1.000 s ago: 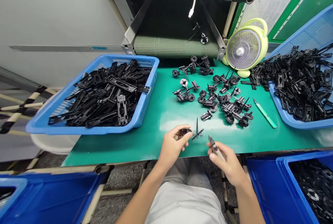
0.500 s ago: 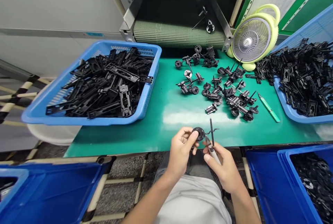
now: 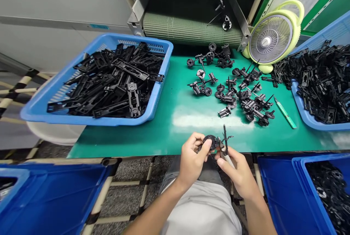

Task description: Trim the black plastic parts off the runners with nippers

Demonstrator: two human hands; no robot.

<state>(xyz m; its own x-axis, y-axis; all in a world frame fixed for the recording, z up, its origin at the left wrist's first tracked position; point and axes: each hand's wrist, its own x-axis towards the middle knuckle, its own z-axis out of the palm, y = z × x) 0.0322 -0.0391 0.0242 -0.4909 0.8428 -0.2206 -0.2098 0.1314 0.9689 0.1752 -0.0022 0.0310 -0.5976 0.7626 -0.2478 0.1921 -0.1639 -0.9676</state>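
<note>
My left hand (image 3: 193,160) pinches a round black plastic part (image 3: 210,141) with a thin sprue (image 3: 225,137) sticking up from it, held over the near edge of the green mat (image 3: 175,125). My right hand (image 3: 235,171) is closed round a small cutting tool (image 3: 223,151) whose tip touches the part where the sprue joins it. A scatter of similar black parts (image 3: 232,93) lies on the mat beyond my hands.
A light blue basket (image 3: 161,82) of long black pieces sits at left, another heaped basket (image 3: 314,118) at right. A green knife (image 3: 286,113) lies by it. A small fan (image 3: 273,38) and a conveyor belt (image 3: 188,31) stand behind. Dark blue bins (image 3: 279,191) flank my knees.
My hands came together: the left lifted the black part off the mat toward me, and the right brought the cutting tool up against it. The view tilted down slightly.
</note>
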